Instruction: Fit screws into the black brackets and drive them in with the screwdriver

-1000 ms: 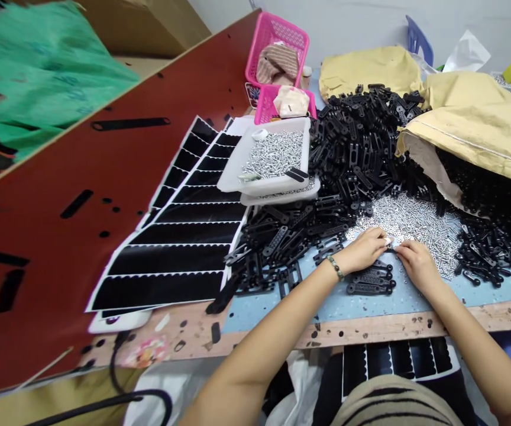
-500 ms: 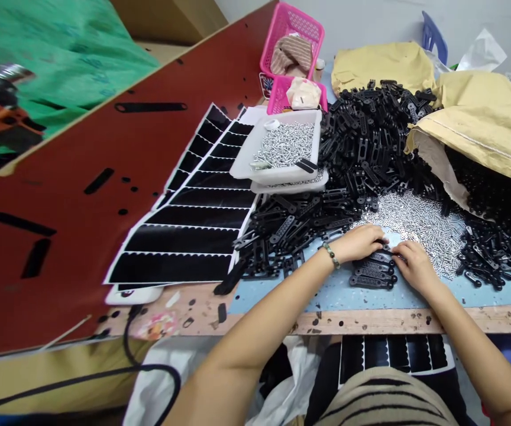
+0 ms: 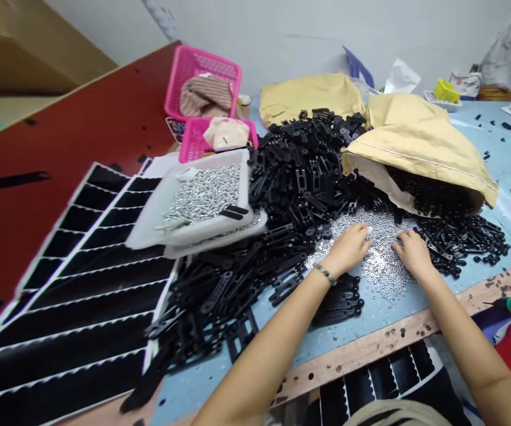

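Left hand: here I am, my left hand (image 3: 351, 248) over the left part of the silver pieces, fingers bent and drawn close together, something small and white at the tips; whether I'm gripping anything, I can't tell.
Right hand: and across from it my right hand (image 3: 412, 251), fingers curled inward, a narrow shape, over the right part of that same spread; what's in it, if anything, I can't tell.
Silver pieces: the small silver pieces (image 3: 383, 260) lie loose on the blue tabletop (image 3: 472, 290), glittering between my two hands.
Black row: just below my left hand, by my beaded bracelet (image 3: 325, 273), black arms (image 3: 338, 305) lie side by side, partly hidden by my forearm.
Black heap: big one, the black heap (image 3: 300, 163), beyond my left hand.
Yellow sack: mouth facing me, the yellow sack (image 3: 419, 142) shows black parts inside.
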`<state>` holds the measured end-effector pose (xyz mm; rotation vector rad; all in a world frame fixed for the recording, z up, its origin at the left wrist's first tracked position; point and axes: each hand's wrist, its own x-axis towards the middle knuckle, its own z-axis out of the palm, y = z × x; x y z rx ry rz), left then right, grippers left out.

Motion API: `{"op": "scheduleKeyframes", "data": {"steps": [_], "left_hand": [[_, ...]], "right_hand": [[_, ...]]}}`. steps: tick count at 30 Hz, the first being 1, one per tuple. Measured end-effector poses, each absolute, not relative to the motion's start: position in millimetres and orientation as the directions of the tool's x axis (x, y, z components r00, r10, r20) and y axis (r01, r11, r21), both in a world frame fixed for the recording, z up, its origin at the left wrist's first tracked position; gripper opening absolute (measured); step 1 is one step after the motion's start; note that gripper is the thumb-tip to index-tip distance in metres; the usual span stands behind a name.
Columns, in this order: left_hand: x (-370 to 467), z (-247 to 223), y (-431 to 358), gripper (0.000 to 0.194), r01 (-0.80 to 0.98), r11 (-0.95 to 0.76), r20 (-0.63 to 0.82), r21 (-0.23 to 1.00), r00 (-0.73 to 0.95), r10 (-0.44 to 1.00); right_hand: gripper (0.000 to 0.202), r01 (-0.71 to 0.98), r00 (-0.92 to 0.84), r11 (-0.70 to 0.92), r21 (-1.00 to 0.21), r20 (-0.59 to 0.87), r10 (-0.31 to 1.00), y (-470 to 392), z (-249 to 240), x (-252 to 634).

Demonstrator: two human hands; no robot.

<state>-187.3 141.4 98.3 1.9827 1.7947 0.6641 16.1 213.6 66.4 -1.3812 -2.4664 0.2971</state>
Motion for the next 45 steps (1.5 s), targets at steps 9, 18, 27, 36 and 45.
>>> {"op": "scheduleKeyframes", "data": {"steps": [9, 18, 27, 36, 45], "left_hand": [[-150, 86, 189, 0.012, 0.749, -0.061, 0.12, 0.66, -0.025, 0.992], [-182, 100, 137, 0.011, 0.293, 0.066, 0.033, 0.954, -0.321, 0.947], [-201, 97, 20, 0.02, 0.146, 0.111, -0.032, 0.983, -0.459, 0.888], [-176, 84, 15, 0.012, 0.715, -0.02, 0.252, 0.699, -0.22, 0.942], [-168, 68, 26, 0.017, 0.813, -0.073, 0.339, 0.578, -0.158, 0.927]], "right_hand": [[0.019, 0.657, -0.49, 0.549, -0.516, 0.262, 0.832, 220, 69, 17], [0.022, 0.107, -0.556, 0.056, -0.993, -0.013, 0.831, 170, 64, -5], [0.017, 0.19, -0.812, 0.683, -0.705, 0.278, 0.513, 136, 60, -43], [0.016, 0.177, -0.836, 0.741, -0.647, 0.298, 0.46, 144, 70, -31], [0.017, 0.611, -0.724, 0.744, -0.268, 0.191, 0.663, 202, 74, -14]]}}
